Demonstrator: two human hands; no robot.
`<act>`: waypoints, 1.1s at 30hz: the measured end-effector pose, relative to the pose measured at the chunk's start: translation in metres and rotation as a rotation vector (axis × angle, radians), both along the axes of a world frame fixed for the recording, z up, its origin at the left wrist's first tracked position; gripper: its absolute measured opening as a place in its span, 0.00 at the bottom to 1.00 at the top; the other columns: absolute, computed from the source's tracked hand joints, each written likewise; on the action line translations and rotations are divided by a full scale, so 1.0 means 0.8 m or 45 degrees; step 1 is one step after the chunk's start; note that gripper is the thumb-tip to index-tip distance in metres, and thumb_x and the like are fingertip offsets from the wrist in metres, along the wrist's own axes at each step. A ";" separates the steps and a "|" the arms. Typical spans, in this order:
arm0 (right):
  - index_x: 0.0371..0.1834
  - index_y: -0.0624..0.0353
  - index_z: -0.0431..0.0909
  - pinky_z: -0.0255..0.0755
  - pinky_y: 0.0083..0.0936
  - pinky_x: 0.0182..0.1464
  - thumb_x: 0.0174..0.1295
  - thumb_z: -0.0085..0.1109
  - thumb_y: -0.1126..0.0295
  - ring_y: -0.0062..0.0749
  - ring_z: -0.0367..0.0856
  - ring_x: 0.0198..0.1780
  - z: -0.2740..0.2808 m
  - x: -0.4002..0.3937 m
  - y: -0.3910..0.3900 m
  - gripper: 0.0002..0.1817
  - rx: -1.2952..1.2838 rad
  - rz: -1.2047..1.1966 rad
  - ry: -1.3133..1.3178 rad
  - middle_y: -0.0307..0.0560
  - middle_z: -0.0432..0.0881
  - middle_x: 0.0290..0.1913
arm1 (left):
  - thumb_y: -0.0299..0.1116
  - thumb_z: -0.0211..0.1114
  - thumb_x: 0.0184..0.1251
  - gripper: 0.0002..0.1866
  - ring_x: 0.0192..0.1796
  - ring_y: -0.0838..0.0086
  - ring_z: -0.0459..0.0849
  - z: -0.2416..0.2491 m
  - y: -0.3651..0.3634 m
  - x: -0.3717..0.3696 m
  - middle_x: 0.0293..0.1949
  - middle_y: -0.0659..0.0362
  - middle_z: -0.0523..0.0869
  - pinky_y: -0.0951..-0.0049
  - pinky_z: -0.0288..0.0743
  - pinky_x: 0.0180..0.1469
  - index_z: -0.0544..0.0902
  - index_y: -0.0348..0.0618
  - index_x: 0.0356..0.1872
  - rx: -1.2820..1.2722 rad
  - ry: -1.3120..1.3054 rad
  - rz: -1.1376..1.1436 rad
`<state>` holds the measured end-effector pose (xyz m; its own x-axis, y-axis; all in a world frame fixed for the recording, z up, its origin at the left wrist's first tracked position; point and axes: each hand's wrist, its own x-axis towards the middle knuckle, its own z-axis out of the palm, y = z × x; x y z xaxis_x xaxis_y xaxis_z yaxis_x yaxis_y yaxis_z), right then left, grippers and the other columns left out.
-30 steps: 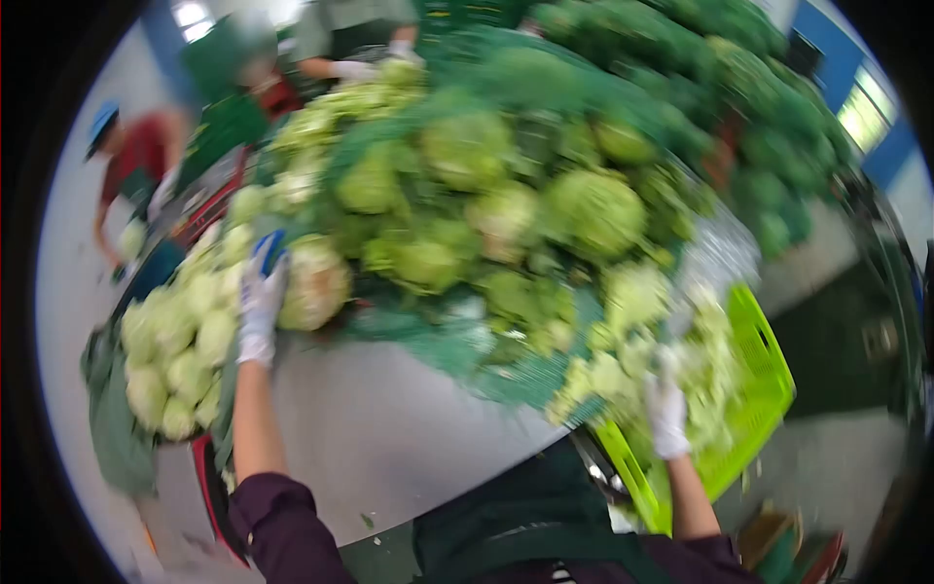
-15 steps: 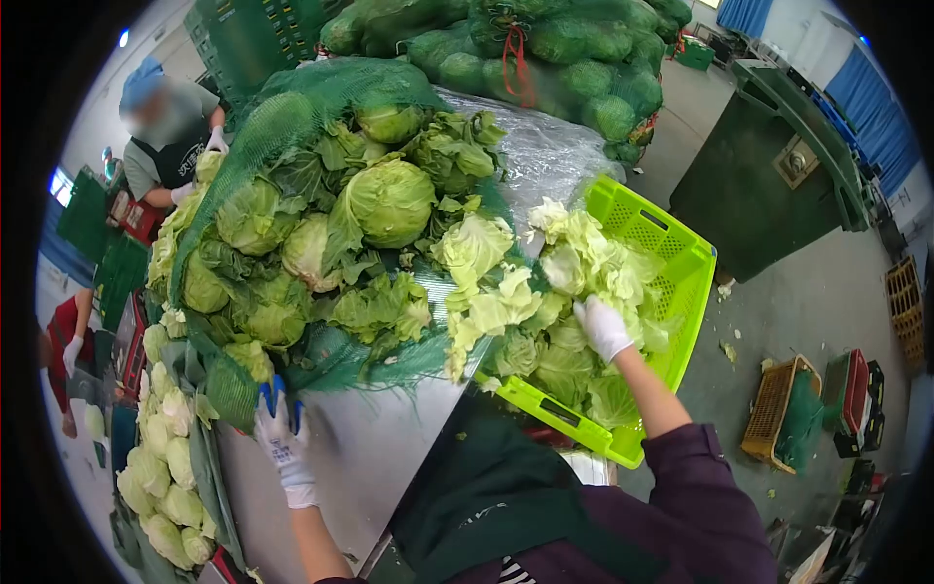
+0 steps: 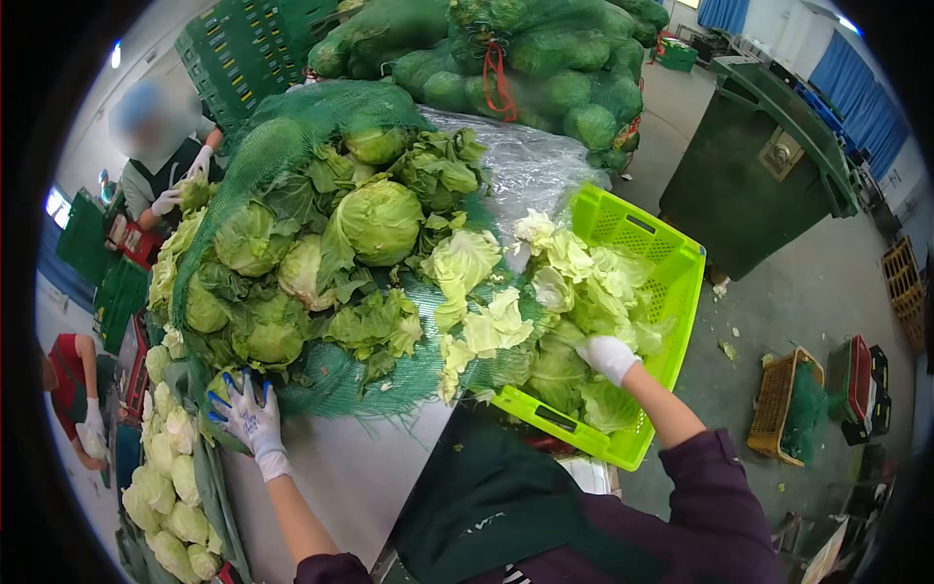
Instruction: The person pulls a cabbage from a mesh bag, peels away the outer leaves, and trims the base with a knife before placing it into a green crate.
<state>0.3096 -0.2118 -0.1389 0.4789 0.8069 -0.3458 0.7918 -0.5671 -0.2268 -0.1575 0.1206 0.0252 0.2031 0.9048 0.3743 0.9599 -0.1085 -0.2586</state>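
My left hand, in a white glove with blue fingertips, lies with spread fingers against a green cabbage at the lower left edge of the heap. Cabbages and loose outer leaves fill an opened green mesh sack on the metal table. To the right, my right hand, white-gloved, rests among pale cabbage leaves in a lime-green plastic crate. Its fingers point left and down, their tips hidden by the hand and leaves.
Trimmed pale cabbages are piled along the table's left side. Full mesh sacks stand behind, and a dark green bin is at the right. A wicker basket sits on the floor. Two co-workers are at the left.
My left hand has moved up and left from the table edge onto the cabbage, fingers spreading. My right hand has shifted slightly lower on the leaves. The co-worker at the back now holds a cabbage nearer the body.
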 end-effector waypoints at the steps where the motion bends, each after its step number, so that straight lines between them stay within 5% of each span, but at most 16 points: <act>1: 0.32 0.61 0.82 0.74 0.46 0.44 0.67 0.44 0.52 0.57 0.82 0.38 0.003 0.006 0.007 0.24 -0.002 -0.008 0.001 0.62 0.83 0.33 | 0.49 0.62 0.61 0.25 0.70 0.52 0.60 0.010 -0.008 0.010 0.67 0.54 0.67 0.48 0.55 0.69 0.76 0.61 0.61 -0.094 0.098 0.159; 5: 0.30 0.63 0.82 0.75 0.45 0.41 0.67 0.44 0.54 0.56 0.82 0.38 0.006 0.076 0.049 0.24 0.127 -0.244 -0.154 0.62 0.83 0.36 | 0.47 0.63 0.60 0.28 0.64 0.54 0.68 0.009 0.002 -0.033 0.63 0.55 0.71 0.49 0.64 0.61 0.73 0.60 0.63 -0.023 0.013 -0.001; 7: 0.32 0.63 0.82 0.74 0.46 0.43 0.66 0.46 0.54 0.56 0.82 0.39 -0.038 0.152 0.044 0.23 0.082 -0.110 -0.411 0.60 0.83 0.39 | 0.44 0.64 0.59 0.29 0.57 0.54 0.73 -0.008 -0.004 -0.061 0.58 0.51 0.73 0.53 0.69 0.55 0.72 0.58 0.64 0.151 0.011 -0.146; 9: 0.34 0.63 0.82 0.75 0.45 0.43 0.64 0.49 0.54 0.56 0.82 0.41 -0.023 0.198 0.031 0.22 0.073 -0.445 -0.268 0.61 0.83 0.42 | 0.42 0.64 0.59 0.29 0.54 0.51 0.74 -0.022 -0.013 -0.082 0.56 0.46 0.73 0.56 0.71 0.53 0.72 0.57 0.64 0.234 -0.087 -0.211; 13: 0.35 0.64 0.83 0.74 0.37 0.33 0.62 0.51 0.50 0.43 0.83 0.29 0.080 0.198 0.005 0.24 0.058 -0.608 0.045 0.55 0.84 0.31 | 0.36 0.65 0.58 0.28 0.49 0.50 0.78 -0.063 -0.052 -0.111 0.50 0.43 0.77 0.57 0.72 0.52 0.74 0.48 0.62 0.047 -0.405 -0.382; 16: 0.31 0.60 0.83 0.70 0.34 0.26 0.64 0.49 0.45 0.32 0.76 0.20 0.129 0.154 -0.001 0.27 -0.117 -0.372 0.183 0.46 0.81 0.22 | 0.37 0.67 0.56 0.23 0.48 0.49 0.77 -0.068 -0.066 -0.105 0.48 0.40 0.78 0.56 0.72 0.51 0.80 0.40 0.54 -0.143 -0.481 -0.526; 18: 0.31 0.55 0.84 0.69 0.30 0.23 0.63 0.47 0.39 0.28 0.74 0.17 0.084 0.145 -0.011 0.29 -0.136 0.258 0.394 0.43 0.79 0.19 | 0.36 0.65 0.58 0.18 0.47 0.50 0.79 -0.029 -0.070 -0.078 0.46 0.43 0.81 0.56 0.72 0.52 0.83 0.42 0.50 0.063 -0.495 -0.562; 20: 0.30 0.57 0.84 0.71 0.31 0.24 0.63 0.47 0.39 0.29 0.76 0.18 0.090 0.092 0.011 0.31 -0.492 0.310 0.345 0.45 0.79 0.19 | 0.36 0.63 0.61 0.15 0.48 0.55 0.80 0.011 -0.056 -0.067 0.46 0.49 0.82 0.58 0.72 0.49 0.83 0.44 0.47 0.192 -0.476 -0.503; 21: 0.29 0.64 0.82 0.73 0.36 0.29 0.63 0.49 0.40 0.39 0.80 0.22 0.044 0.095 0.012 0.33 -0.488 0.233 0.286 0.53 0.81 0.21 | 0.36 0.62 0.62 0.14 0.48 0.56 0.80 0.016 -0.035 -0.071 0.46 0.50 0.83 0.58 0.72 0.49 0.83 0.43 0.47 0.295 -0.446 -0.446; 22: 0.27 0.69 0.81 0.74 0.43 0.36 0.62 0.50 0.44 0.54 0.82 0.31 0.015 0.090 0.014 0.32 -0.280 0.004 0.138 0.63 0.82 0.26 | 0.37 0.63 0.61 0.15 0.48 0.56 0.80 0.020 -0.014 -0.079 0.46 0.50 0.83 0.59 0.73 0.50 0.82 0.44 0.48 0.349 -0.481 -0.431; 25: 0.31 0.71 0.80 0.72 0.46 0.40 0.61 0.53 0.50 0.61 0.80 0.38 -0.107 0.161 -0.004 0.27 0.039 -0.339 -0.051 0.69 0.81 0.32 | 0.43 0.64 0.59 0.18 0.51 0.56 0.79 0.010 0.041 -0.104 0.49 0.49 0.81 0.59 0.72 0.53 0.83 0.48 0.49 0.239 -0.486 -0.052; 26: 0.34 0.71 0.80 0.72 0.48 0.45 0.60 0.53 0.50 0.63 0.80 0.43 -0.134 0.182 -0.003 0.27 0.127 -0.512 0.018 0.71 0.81 0.37 | 0.42 0.64 0.61 0.19 0.54 0.56 0.78 -0.006 0.062 -0.117 0.51 0.48 0.80 0.60 0.70 0.56 0.82 0.46 0.51 0.137 -0.749 -0.104; 27: 0.34 0.71 0.80 0.72 0.48 0.45 0.60 0.54 0.50 0.62 0.80 0.44 -0.102 0.168 0.005 0.27 0.049 -0.421 -0.064 0.71 0.81 0.38 | 0.41 0.64 0.62 0.19 0.56 0.56 0.77 -0.020 0.077 -0.130 0.53 0.47 0.79 0.61 0.69 0.59 0.81 0.45 0.52 0.030 -1.014 -0.162; 30: 0.34 0.72 0.79 0.73 0.47 0.45 0.58 0.57 0.51 0.60 0.81 0.43 -0.020 0.165 0.011 0.26 -0.106 -0.342 -0.128 0.69 0.81 0.37 | 0.41 0.64 0.62 0.20 0.57 0.55 0.76 -0.018 0.043 -0.120 0.55 0.46 0.78 0.63 0.69 0.59 0.81 0.43 0.53 0.173 -0.888 -0.241; 33: 0.28 0.72 0.78 0.74 0.40 0.35 0.56 0.62 0.54 0.49 0.82 0.32 0.130 0.087 0.045 0.24 -0.141 -0.291 -0.054 0.61 0.80 0.27 | 0.41 0.65 0.58 0.21 0.65 0.51 0.68 -0.003 -0.030 -0.086 0.58 0.52 0.77 0.48 0.55 0.67 0.81 0.48 0.53 0.220 -0.708 -0.268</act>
